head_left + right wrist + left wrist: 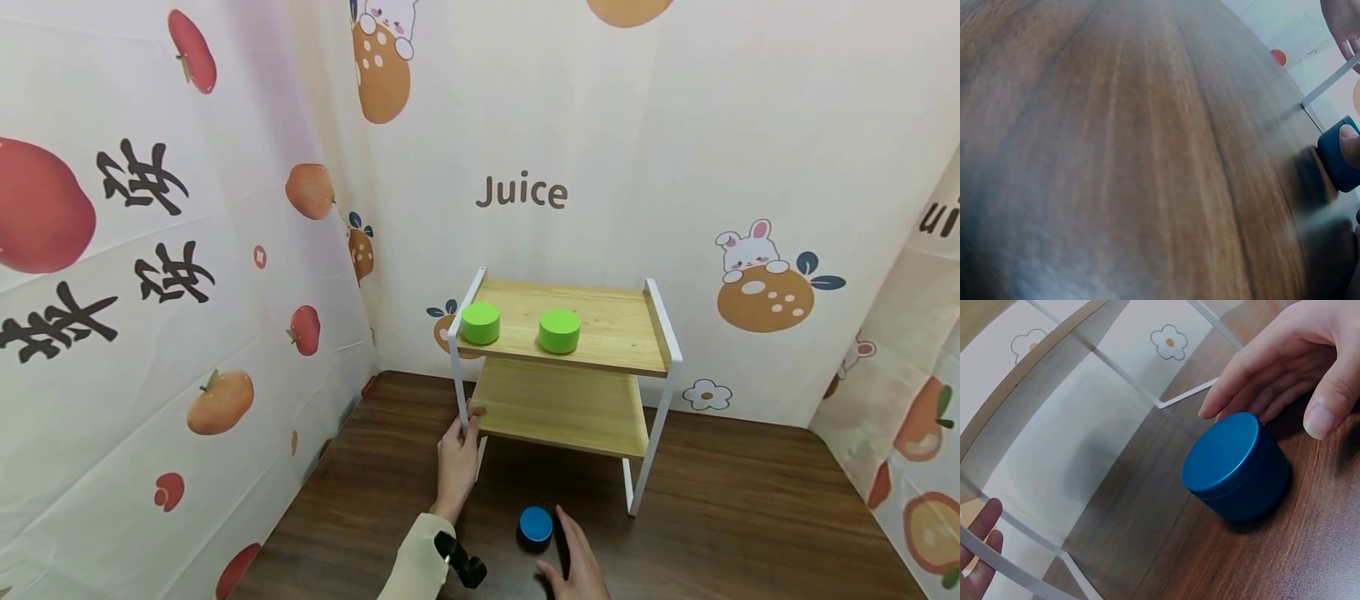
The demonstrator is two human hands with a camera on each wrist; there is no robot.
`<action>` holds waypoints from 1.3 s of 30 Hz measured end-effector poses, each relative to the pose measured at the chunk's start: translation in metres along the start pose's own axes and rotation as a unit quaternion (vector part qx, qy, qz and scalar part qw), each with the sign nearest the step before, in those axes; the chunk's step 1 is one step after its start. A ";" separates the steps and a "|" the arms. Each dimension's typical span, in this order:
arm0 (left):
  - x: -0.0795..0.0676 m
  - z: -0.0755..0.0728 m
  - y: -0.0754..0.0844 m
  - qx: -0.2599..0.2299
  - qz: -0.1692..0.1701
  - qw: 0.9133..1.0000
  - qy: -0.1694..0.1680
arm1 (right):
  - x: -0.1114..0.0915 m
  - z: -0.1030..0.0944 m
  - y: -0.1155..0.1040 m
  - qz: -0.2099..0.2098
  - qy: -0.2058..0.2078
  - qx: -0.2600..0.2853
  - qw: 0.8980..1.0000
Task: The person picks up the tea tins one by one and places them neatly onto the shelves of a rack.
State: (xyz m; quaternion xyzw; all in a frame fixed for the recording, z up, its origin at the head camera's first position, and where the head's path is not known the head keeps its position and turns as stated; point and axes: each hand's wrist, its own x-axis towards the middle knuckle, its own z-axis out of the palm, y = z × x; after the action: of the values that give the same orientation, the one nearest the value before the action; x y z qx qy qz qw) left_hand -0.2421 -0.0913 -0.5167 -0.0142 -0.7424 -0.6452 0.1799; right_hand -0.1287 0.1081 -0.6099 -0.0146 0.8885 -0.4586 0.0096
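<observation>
A two-tier shelf rack (570, 408) with wooden boards and a white frame stands on the table. My left hand (456, 467) grips its left front post, fingertips by the lower board; in the left wrist view those fingers (986, 528) show behind the white bar. A round blue tin (536, 527) with a lid stands upright on the table in front of the rack. My right hand (579, 562) is just right of the tin, thumb and fingers spread apart. Two green round tins, a left one (480, 323) and a right one (559, 332), sit on the upper board.
The dark wooden table (750, 500) extends on both sides of the rack. A printed curtain (600, 208) with fruit drawings hangs behind it, and another curtain (247, 317) runs along the left. A black strap (461, 560) is on my left wrist.
</observation>
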 end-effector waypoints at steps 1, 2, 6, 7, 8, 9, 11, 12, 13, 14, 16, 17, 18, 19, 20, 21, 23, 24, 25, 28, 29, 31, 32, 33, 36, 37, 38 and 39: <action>0.000 0.000 0.000 0.003 0.000 1.000 0.001 | 0.000 0.000 0.000 -0.001 -0.003 -0.002 1.000; 0.000 0.000 0.000 0.006 0.000 1.000 0.002 | 0.001 -0.001 -0.001 0.002 -0.006 -0.002 1.000; 0.001 0.001 0.001 0.014 0.001 1.000 0.006 | 0.003 -0.002 -0.001 0.005 -0.015 0.000 1.000; 0.001 0.001 0.001 0.016 0.000 1.000 0.007 | 0.003 -0.002 0.000 -0.001 -0.016 0.002 1.000; 0.001 0.001 0.001 0.015 -0.001 1.000 0.007 | 0.004 -0.003 0.000 -0.005 -0.019 0.003 1.000; 0.001 0.001 0.001 0.015 -0.004 1.000 0.008 | 0.003 -0.003 0.001 -0.011 -0.020 0.003 1.000; 0.000 0.002 0.001 0.014 -0.011 1.000 0.009 | 0.003 -0.003 0.003 -0.024 -0.021 0.004 0.999; 0.000 0.002 0.001 0.015 -0.016 1.000 0.009 | 0.003 -0.004 0.003 -0.029 -0.023 0.002 0.999; 0.000 0.002 0.002 0.015 -0.020 1.000 0.010 | 0.003 -0.004 0.004 -0.038 -0.023 0.002 0.999; 0.001 0.002 0.002 0.014 -0.023 1.000 0.011 | 0.003 -0.004 0.005 -0.046 -0.024 -0.001 0.999; 0.001 0.002 0.002 0.013 -0.025 1.000 0.013 | 0.004 -0.005 0.006 -0.058 -0.022 0.000 0.998; 0.001 0.002 0.002 0.011 -0.025 1.000 0.013 | 0.004 -0.005 0.007 -0.063 -0.021 0.000 0.998; 0.001 0.002 0.003 0.011 -0.026 1.000 0.014 | 0.004 -0.005 0.007 -0.069 -0.019 0.000 0.997; 0.001 0.002 0.003 0.009 -0.026 1.000 0.015 | 0.004 -0.005 0.007 -0.074 -0.016 0.001 0.997; 0.001 0.002 0.003 0.010 -0.026 1.000 0.015 | 0.004 -0.005 0.007 -0.072 -0.017 0.001 0.997; 0.001 0.002 0.003 0.010 -0.025 1.000 0.014 | 0.004 -0.005 0.007 -0.068 -0.016 0.002 0.998; 0.001 0.002 0.003 0.016 -0.026 0.999 0.013 | 0.004 -0.005 0.007 -0.061 -0.015 0.001 0.998; 0.000 0.002 0.002 0.019 -0.026 0.999 0.013 | 0.003 -0.004 0.007 -0.056 -0.015 0.000 0.998; 0.000 0.002 0.001 0.021 -0.026 0.999 0.013 | 0.003 -0.004 0.007 -0.051 -0.015 -0.001 0.999; 0.000 0.002 0.000 0.021 -0.022 0.999 0.015 | 0.003 -0.003 0.008 -0.055 -0.010 -0.009 0.998; -0.001 0.002 0.000 0.021 -0.021 0.999 0.016 | 0.003 -0.003 0.008 -0.057 -0.008 -0.009 0.998; -0.001 0.003 0.000 0.021 -0.019 0.999 0.018 | 0.004 -0.003 0.008 -0.064 -0.005 -0.011 0.998; -0.001 0.003 0.001 0.021 -0.017 0.999 0.019 | 0.004 -0.003 0.008 -0.068 -0.003 -0.011 0.998; -0.001 0.003 0.001 0.023 -0.016 0.999 0.021 | 0.004 -0.003 0.007 -0.068 -0.004 -0.010 0.998; -0.001 0.003 0.002 0.015 -0.019 0.999 0.021 | 0.003 -0.004 0.007 -0.070 -0.006 -0.011 0.997; -0.001 0.002 0.001 0.015 -0.018 1.000 0.021 | 0.003 -0.004 0.006 -0.068 -0.008 -0.013 0.998; -0.001 0.002 0.001 0.014 -0.018 1.000 0.020 | 0.003 -0.004 0.005 -0.062 -0.009 -0.013 0.998; -0.001 0.002 0.001 0.010 -0.020 1.000 0.019 | 0.003 -0.004 0.005 -0.060 -0.010 -0.015 0.998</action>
State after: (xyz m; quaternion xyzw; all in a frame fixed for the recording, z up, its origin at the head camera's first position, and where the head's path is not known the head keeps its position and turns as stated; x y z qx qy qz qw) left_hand -0.2418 -0.0889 -0.5164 0.0147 -0.7458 -0.6409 0.1811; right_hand -0.1317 0.1138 -0.6115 -0.0725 0.8925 -0.4452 -0.0093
